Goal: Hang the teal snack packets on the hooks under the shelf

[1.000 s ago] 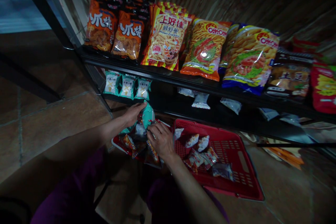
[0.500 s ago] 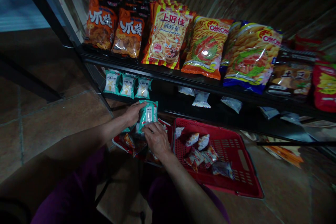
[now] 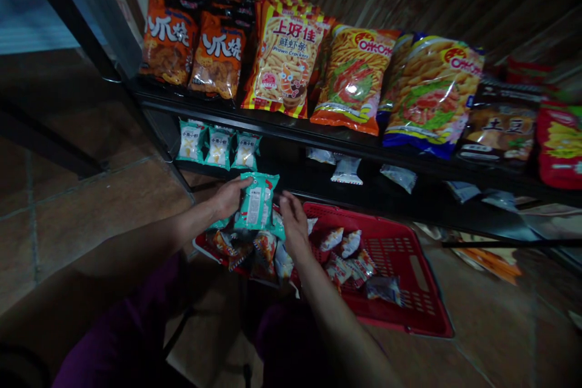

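Note:
A teal snack bag (image 3: 258, 201) is pinched at its upper left by my left hand (image 3: 228, 197), its printed back turned up toward me. To the right of the bag, my right hand (image 3: 294, 221) is apart from it with the fingers loosely spread and nothing visible in them. Under the held bag lie several small snack packets (image 3: 265, 247), orange and white, in a partly hidden container. Behind it on the lower shelf (image 3: 291, 179), three teal snack bags (image 3: 219, 148) stand in a row, fronts facing me.
A red basket (image 3: 425, 300) with several small packets sits on the floor at right. Large snack bags (image 3: 288, 60) line the upper shelf (image 3: 273, 116). Silvery packets (image 3: 347, 170) lie along the lower shelf. A dark metal post (image 3: 77, 18) stands at left.
My right hand has let go of the teal snack bag and moved right. The bag stays in my left hand, its back now uncovered. The view has shifted slightly.

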Demonstrator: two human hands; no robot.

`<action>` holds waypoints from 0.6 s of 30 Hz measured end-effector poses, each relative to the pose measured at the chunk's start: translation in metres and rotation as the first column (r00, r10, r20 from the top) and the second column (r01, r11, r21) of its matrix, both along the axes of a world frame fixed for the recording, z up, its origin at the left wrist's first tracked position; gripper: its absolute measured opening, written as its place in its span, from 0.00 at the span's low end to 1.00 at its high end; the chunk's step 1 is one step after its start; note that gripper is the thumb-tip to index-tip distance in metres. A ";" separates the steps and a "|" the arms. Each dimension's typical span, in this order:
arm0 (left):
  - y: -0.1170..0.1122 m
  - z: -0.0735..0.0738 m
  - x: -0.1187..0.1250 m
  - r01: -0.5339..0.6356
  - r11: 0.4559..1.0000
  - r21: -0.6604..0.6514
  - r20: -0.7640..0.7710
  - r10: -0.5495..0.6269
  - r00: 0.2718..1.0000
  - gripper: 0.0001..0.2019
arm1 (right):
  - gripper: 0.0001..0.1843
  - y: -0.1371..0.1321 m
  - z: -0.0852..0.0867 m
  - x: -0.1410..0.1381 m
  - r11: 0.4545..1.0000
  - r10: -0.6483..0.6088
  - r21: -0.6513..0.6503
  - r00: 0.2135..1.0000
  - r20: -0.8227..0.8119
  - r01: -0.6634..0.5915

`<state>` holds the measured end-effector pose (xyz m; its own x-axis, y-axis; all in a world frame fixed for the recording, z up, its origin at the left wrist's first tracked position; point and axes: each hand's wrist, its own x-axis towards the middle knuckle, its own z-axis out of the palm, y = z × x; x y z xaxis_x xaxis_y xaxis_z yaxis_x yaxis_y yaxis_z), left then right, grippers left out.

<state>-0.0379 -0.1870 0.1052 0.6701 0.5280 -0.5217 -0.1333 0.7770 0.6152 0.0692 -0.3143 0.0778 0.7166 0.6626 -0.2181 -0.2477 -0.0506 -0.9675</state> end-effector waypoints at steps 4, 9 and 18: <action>-0.007 -0.005 -0.001 0.085 0.996 0.034 0.012 -0.085 0.996 0.11 | 0.21 0.007 0.002 0.007 0.997 0.006 0.074 0.956 -0.293 0.017; -0.009 -0.011 -0.002 0.160 0.985 0.060 0.056 -0.163 0.985 0.15 | 0.20 0.011 0.005 0.008 0.996 -0.068 0.026 0.936 -0.346 0.082; -0.018 -0.007 -0.005 0.291 0.954 0.068 0.057 -0.295 0.954 0.20 | 0.18 0.011 0.005 0.014 0.987 -0.150 0.017 0.946 -0.288 0.162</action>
<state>-0.0428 -0.2047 0.0987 0.8318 0.3310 -0.4456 0.0535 0.7513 0.6578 0.0828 -0.3031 0.0829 0.7237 0.5598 -0.4037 -0.5145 0.0478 -0.8561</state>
